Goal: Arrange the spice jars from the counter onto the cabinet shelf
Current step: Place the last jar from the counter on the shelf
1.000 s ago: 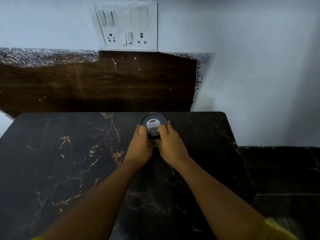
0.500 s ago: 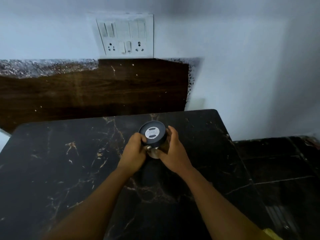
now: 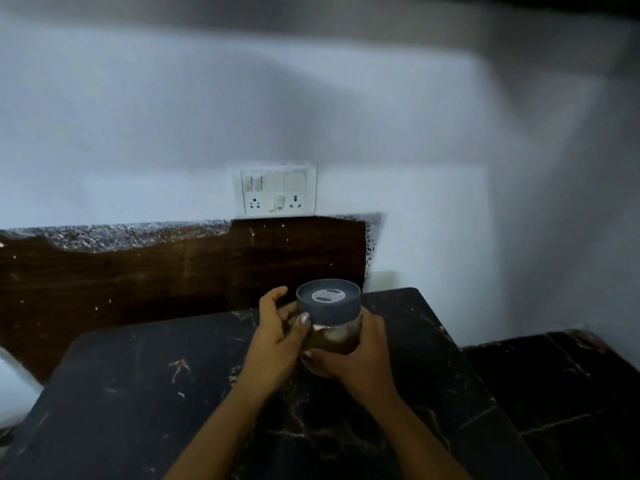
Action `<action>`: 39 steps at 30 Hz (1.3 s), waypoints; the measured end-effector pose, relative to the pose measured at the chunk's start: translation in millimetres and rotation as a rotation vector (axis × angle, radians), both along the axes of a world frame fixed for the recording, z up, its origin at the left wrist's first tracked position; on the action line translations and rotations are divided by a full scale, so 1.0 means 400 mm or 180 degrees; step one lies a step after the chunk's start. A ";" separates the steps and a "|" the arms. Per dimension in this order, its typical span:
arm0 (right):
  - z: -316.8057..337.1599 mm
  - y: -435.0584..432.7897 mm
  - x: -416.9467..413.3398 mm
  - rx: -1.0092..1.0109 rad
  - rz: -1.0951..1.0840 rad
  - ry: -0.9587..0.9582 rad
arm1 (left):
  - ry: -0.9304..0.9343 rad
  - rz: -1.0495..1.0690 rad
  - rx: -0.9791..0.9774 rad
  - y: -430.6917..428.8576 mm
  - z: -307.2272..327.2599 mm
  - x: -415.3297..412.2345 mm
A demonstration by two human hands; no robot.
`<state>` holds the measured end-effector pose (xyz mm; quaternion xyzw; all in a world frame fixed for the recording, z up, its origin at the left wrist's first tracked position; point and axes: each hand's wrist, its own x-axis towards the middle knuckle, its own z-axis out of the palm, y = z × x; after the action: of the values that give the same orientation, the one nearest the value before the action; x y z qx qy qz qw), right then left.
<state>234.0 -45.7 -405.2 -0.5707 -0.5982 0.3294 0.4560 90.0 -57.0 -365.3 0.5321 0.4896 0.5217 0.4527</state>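
A clear spice jar (image 3: 329,317) with a wide grey lid is held upright above the black marble counter (image 3: 138,393). My right hand (image 3: 356,355) wraps its right side and bottom. My left hand (image 3: 277,334) presses against its left side with the thumb on the glass and the fingers partly spread. Something brownish shows through the jar's wall. No cabinet shelf is in view.
A dark wooden backsplash (image 3: 138,271) runs along the wall behind the counter. A white switch and socket panel (image 3: 275,190) sits on the pale wall above it. A lower dark stone ledge (image 3: 554,386) lies to the right of the counter.
Both hands have lifted the jar off the counter and raised it. The view has tilted upward, showing more wall and less counter.
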 end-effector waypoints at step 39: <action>0.264 -0.148 -0.011 0.0747 0.0755 0.0857 | 0.0520 0.0689 0.1308 -0.171 0.173 0.042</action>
<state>229.4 -104.8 -299.4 -0.3902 -0.6291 0.3821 0.5532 106.9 -125.5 -296.1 0.5979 0.4623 0.6110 0.2354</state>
